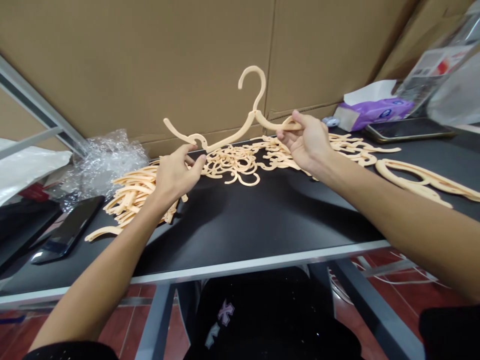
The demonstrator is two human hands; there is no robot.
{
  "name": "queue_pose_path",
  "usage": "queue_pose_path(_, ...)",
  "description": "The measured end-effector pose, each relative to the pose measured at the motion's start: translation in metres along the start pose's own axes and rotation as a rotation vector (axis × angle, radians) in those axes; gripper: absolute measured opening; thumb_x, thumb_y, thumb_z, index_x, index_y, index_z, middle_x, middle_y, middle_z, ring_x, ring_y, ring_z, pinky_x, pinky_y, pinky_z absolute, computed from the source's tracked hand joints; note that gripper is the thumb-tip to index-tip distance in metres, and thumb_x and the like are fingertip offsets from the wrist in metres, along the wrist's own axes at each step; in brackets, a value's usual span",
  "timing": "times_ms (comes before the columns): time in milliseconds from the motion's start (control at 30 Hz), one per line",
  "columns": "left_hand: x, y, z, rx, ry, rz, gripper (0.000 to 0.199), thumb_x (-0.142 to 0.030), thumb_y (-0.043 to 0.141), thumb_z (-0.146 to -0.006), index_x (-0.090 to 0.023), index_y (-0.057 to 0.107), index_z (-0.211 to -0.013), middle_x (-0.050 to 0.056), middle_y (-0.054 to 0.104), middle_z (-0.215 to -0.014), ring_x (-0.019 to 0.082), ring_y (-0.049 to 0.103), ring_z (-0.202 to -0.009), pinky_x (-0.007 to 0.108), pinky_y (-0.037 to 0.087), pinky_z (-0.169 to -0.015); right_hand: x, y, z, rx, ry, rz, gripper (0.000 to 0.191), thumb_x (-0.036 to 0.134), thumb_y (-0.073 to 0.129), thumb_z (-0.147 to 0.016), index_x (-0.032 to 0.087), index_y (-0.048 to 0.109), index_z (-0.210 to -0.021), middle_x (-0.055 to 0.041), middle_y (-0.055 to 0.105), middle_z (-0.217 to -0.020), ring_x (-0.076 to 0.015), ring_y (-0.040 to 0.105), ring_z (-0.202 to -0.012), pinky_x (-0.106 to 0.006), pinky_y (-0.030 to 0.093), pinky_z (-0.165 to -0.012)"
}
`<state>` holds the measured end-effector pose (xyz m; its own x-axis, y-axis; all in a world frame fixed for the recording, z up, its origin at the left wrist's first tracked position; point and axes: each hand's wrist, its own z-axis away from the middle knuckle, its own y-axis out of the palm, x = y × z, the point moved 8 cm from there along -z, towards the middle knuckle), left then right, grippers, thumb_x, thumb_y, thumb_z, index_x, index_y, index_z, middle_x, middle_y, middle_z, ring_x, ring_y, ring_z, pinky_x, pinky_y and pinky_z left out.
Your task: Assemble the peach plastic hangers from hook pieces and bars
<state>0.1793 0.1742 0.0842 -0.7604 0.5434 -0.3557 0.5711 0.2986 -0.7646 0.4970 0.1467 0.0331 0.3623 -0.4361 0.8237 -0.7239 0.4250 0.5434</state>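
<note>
A cream plastic folding clothes hanger (234,136) is raised over the table, its hook pointing up. Its left arm is bent at a joint, and the outer piece slants up to the left. My left hand (178,172) has its fingers and thumb at this joint, holding the hanger from below. My right hand (309,140) pinches the tip of the other arm between thumb and fingers. Beneath the hanger lies a heap of cream hooks (236,162). A pile of curved hanger arms (131,192) lies beside my left forearm, partly hidden by it.
More hanger parts (356,147) and larger folded pieces (423,180) lie on the black table (255,220) at right. A phone (69,230) and clear plastic wrap (108,160) are at left. A purple tissue pack (375,112) and a dark tablet-like device (410,129) sit far right. Cardboard (150,60) stands behind.
</note>
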Motion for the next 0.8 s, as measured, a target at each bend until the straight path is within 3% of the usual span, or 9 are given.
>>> queue_pose_path(200, -0.012, 0.012, 0.007, 0.065, 0.114, 0.014, 0.052, -0.044, 0.063, -0.089, -0.021, 0.066, -0.136, 0.002, 0.077, -0.079, 0.019, 0.067, -0.065, 0.029, 0.048, -0.067, -0.005, 0.005, 0.007, -0.015, 0.062, -0.023, 0.018, 0.023, 0.062, -0.095, 0.021, 0.052, -0.080, 0.0021, 0.060, -0.069, -0.0094, 0.062, -0.058, -0.023, 0.060, -0.061)
queue_pose_path(367, -0.013, 0.022, 0.010, 0.117, 0.156, 0.038, 0.051, -0.044, 0.063, -0.089, -0.021, 0.067, -0.134, 0.001, 0.075, -0.075, 0.018, 0.065, -0.062, 0.028, 0.047, -0.064, -0.005, 0.006, 0.008, 0.002, 0.054, -0.043, 0.019, 0.021, 0.064, -0.093, 0.020, 0.052, -0.078, 0.0021, 0.060, -0.070, -0.0090, 0.061, -0.056, -0.024, 0.059, -0.060)
queue_pose_path(600, -0.011, 0.015, 0.008, 0.042, 0.127, 0.135, 0.045, -0.050, 0.063, -0.091, -0.020, 0.074, -0.122, 0.000, 0.073, -0.074, 0.015, 0.060, -0.061, 0.027, 0.046, -0.065, -0.009, 0.010, 0.011, 0.052, 0.087, -0.002, 0.019, 0.022, 0.063, -0.093, 0.021, 0.052, -0.078, 0.0022, 0.059, -0.069, -0.0092, 0.062, -0.056, -0.023, 0.059, -0.062)
queue_pose_path(700, -0.012, 0.012, 0.007, 0.023, 0.119, 0.170, 0.043, -0.051, 0.065, -0.090, -0.019, 0.076, -0.116, -0.002, 0.065, -0.066, 0.013, 0.053, -0.057, 0.026, 0.042, -0.061, -0.007, 0.014, 0.017, 0.059, 0.107, 0.012, 0.019, 0.022, 0.061, -0.095, 0.020, 0.053, -0.078, 0.0019, 0.059, -0.068, -0.0087, 0.062, -0.056, -0.021, 0.058, -0.061)
queue_pose_path(800, -0.015, 0.009, 0.008, -0.001, 0.126, 0.200, 0.041, -0.051, 0.068, -0.088, -0.018, 0.079, -0.109, -0.007, 0.048, -0.055, 0.011, 0.044, -0.052, 0.026, 0.035, -0.057, -0.003, 0.020, 0.026, 0.078, 0.131, 0.046, 0.021, 0.021, 0.061, -0.095, 0.020, 0.052, -0.077, 0.0023, 0.058, -0.065, -0.0093, 0.061, -0.055, -0.021, 0.058, -0.059)
